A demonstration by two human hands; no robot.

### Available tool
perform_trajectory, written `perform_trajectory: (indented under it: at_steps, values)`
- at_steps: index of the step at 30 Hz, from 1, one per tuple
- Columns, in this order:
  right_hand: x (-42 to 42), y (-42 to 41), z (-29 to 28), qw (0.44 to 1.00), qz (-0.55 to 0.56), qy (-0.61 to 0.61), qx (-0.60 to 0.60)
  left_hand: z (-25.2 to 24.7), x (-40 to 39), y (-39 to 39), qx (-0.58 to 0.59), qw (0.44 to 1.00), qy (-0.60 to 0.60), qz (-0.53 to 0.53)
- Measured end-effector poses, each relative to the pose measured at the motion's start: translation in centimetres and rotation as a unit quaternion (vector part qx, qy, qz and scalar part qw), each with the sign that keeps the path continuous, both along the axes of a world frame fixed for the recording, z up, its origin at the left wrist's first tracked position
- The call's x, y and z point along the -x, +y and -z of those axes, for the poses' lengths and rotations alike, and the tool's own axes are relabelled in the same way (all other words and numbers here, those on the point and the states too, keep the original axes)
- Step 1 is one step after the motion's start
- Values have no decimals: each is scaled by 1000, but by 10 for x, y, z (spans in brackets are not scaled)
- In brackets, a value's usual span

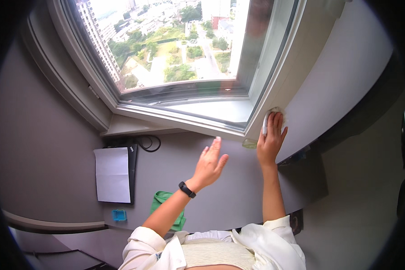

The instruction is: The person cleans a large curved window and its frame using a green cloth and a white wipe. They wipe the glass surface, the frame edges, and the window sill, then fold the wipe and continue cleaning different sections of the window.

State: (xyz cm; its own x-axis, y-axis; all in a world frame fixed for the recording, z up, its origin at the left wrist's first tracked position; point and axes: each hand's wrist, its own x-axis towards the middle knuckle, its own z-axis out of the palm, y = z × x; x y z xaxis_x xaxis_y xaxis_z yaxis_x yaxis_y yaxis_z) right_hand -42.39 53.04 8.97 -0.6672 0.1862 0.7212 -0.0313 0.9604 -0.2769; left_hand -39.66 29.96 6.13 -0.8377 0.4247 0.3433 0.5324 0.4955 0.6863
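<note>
My right hand [271, 136] presses a folded white cloth or wipe [266, 124] flat against the outer side of the white window sash [278, 98], near its lower right corner. Fingers and palm cover most of that cloth. My left hand [209, 163] is held over the grey desk [233, 189], holding nothing, with the thumb apart from the fingers. A black wristband [187, 189] circles the left wrist. Under my left forearm lies a green cloth [160, 199], partly hidden by the arm. The window glass [175, 60] shows buildings and trees far below.
At the desk's left is a black laptop [132, 175] with a folded white sheet [112, 175] on top. A small blue basket [119, 215] stands near the front edge. A black cable [152, 143] coils behind. A pale green translucent object [249, 143] sits by the sash corner.
</note>
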Motion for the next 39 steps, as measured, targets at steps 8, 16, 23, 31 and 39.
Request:
perform_trajectory:
  at_steps: [8, 16, 23, 31, 39]
  values:
    - [99, 18, -2, 999, -14, -16, -25, 29, 51, -76, 113, 987, 11, -110]
    - [128, 17, -2, 997, 27, -48, -54, 49, 104, -107, 190, 973, -1, -127]
    - [132, 22, -13, 994, 3, -111, -5, 55, 121, -107, 193, 975, 5, -111]
    - [170, 24, -19, 991, 22, -126, -32, 58, 136, -115, 211, 972, 4, -99]
    - [223, 29, -19, 988, 45, -140, -42, 58, 148, -122, 210, 970, 60, -105]
